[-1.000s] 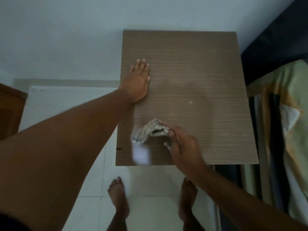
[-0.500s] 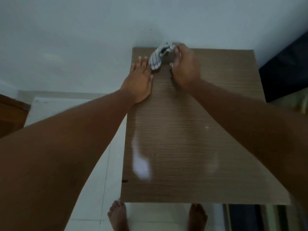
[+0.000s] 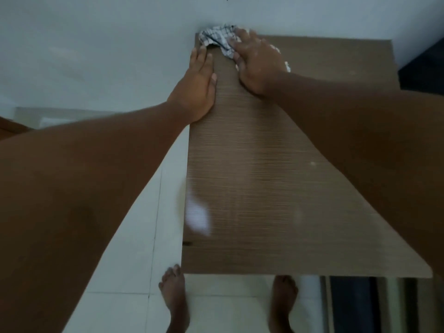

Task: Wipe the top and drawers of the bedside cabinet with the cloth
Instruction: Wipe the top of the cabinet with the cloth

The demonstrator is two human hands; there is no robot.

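Cloth, checked and half hidden under the right hand, sits at the far left corner of the cabinet top against the wall, that hand's grip blurred beyond telling, while the left hand lies flat, released, on the left edge.

A white cloth checked with thin dark lines stands out against a mid-brown tabletop, its wood-look surface streaked with fine, darker horizontal grain. A pale, whitish sheen glosses the brown near the front left edge, beside a small black mark. A few tiny pale flecks dot the brown. The wall behind is a plain pale blue-grey, broken by one dark speck. The floor is white tile with thin grey grout lines. A strip of reddish-brown wood shows at left, and a deep navy patch at right.
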